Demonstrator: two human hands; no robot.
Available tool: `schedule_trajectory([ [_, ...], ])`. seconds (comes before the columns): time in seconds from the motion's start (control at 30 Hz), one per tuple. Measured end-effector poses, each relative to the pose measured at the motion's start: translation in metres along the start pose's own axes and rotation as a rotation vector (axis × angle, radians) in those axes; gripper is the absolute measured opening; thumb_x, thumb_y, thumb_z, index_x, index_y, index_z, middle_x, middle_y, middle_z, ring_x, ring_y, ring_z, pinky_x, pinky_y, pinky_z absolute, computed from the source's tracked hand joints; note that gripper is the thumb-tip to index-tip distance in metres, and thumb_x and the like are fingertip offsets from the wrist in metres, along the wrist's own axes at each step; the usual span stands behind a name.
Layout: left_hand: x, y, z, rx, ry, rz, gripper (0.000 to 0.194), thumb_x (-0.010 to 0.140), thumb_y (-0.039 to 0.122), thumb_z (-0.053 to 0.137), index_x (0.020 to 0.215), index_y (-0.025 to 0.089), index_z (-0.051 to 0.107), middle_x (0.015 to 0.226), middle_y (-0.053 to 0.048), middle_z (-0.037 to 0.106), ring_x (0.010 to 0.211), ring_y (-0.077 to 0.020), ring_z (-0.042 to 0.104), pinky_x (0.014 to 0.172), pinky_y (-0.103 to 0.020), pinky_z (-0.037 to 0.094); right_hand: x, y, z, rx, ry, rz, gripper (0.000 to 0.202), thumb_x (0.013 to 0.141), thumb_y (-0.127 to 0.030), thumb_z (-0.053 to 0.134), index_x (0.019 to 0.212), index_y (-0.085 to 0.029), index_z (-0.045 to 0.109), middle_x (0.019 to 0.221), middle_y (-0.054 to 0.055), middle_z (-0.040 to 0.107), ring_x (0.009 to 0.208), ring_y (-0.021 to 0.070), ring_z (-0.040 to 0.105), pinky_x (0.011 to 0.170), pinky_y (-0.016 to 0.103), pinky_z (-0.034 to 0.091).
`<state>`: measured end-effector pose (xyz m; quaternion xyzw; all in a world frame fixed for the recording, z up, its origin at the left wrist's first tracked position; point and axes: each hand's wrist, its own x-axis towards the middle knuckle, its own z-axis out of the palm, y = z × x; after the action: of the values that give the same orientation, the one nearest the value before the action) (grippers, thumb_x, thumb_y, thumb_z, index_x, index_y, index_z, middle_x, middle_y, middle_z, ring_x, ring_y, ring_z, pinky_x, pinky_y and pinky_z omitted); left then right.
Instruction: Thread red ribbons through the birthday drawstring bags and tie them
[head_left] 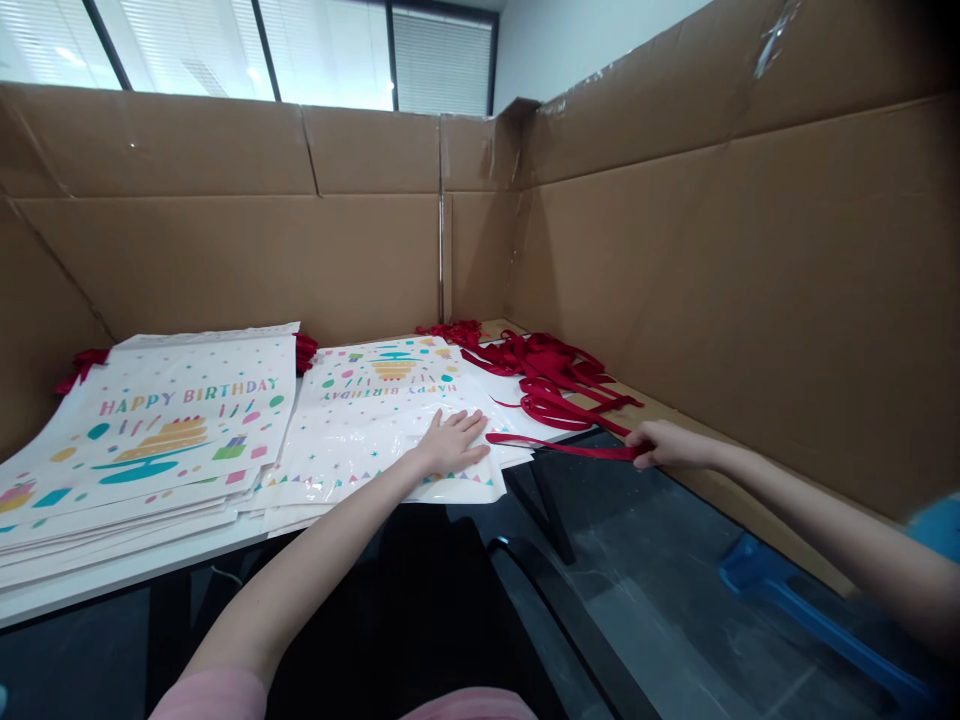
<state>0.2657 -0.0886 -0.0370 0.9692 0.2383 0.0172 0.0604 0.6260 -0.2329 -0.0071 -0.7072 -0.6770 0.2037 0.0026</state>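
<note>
One hard tug could drag the tangled red ribbon heap over the worktop's right edge: the right hand grips a ribbon strand there, fingers closed. The left hand, fingers slightly spread, lies on the right bag stack. Two HAPPY BIRTHDAY stacks, including the left bag stack, line the near edge; ribbons overlap uncountably.

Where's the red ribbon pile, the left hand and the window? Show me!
Red ribbon pile (545, 354), head view: its upper middle.
Left hand (451, 444), head view: back of the hand.
Window (330, 50), head view: a bright pane.
</note>
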Motion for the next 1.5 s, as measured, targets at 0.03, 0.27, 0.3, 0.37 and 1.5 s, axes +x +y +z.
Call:
schedule_trajectory([
  [0.03,0.001,0.000,-0.001,-0.004,-0.011,-0.001,0.063,0.092,0.060,0.013,0.147,0.029,0.012,0.154,0.001,0.012,0.141,-0.0244,0.012,0.110,-0.057,0.005,0.001,-0.002,-0.001,-0.011,0.000,0.002,0.014,0.059,-0.031,0.059,0.060,-0.017,0.060,0.060,0.001,0.057,0.066,0.0193,0.054,0.059,0.026,0.033],
  [0.27,0.001,-0.002,-0.007,-0.023,-0.036,0.014,0.062,0.092,0.059,0.018,0.147,0.031,0.012,0.154,0.000,0.014,0.140,-0.0252,0.014,0.109,-0.057,0.008,0.010,-0.033,-0.006,0.012,0.026,-0.082,0.013,0.059,-0.028,0.059,0.054,-0.017,0.054,0.055,-0.001,0.052,0.061,0.0163,0.049,0.057,0.025,0.030],
  [0.3,0.000,-0.001,-0.008,-0.024,-0.040,0.017,0.061,0.092,0.059,0.019,0.147,0.032,0.012,0.154,0.000,0.014,0.140,-0.0249,0.014,0.110,-0.056,0.008,0.013,-0.041,-0.005,0.012,0.028,-0.099,0.014,0.059,-0.027,0.059,0.053,-0.017,0.053,0.055,-0.001,0.051,0.060,0.0157,0.048,0.056,0.025,0.030],
  [0.37,-0.002,-0.001,-0.010,-0.022,-0.051,0.024,0.061,0.092,0.058,0.019,0.147,0.032,0.012,0.154,0.000,0.014,0.140,-0.0245,0.014,0.111,-0.055,0.007,0.021,-0.060,-0.003,0.013,0.028,-0.125,0.014,0.059,-0.026,0.060,0.052,-0.017,0.052,0.053,-0.001,0.050,0.058,0.0145,0.047,0.055,0.025,0.028],
  [1.5,0.033,0.034,0.003,0.019,0.177,-0.115,0.064,0.090,0.057,0.023,0.144,0.021,0.024,0.153,-0.007,0.017,0.137,-0.0292,0.022,0.110,-0.053,0.015,0.072,-0.107,0.019,0.085,0.300,-0.217,0.013,0.068,-0.025,0.060,0.076,-0.015,0.059,0.076,0.003,0.063,0.071,0.0162,0.054,0.064,0.024,0.035],
])
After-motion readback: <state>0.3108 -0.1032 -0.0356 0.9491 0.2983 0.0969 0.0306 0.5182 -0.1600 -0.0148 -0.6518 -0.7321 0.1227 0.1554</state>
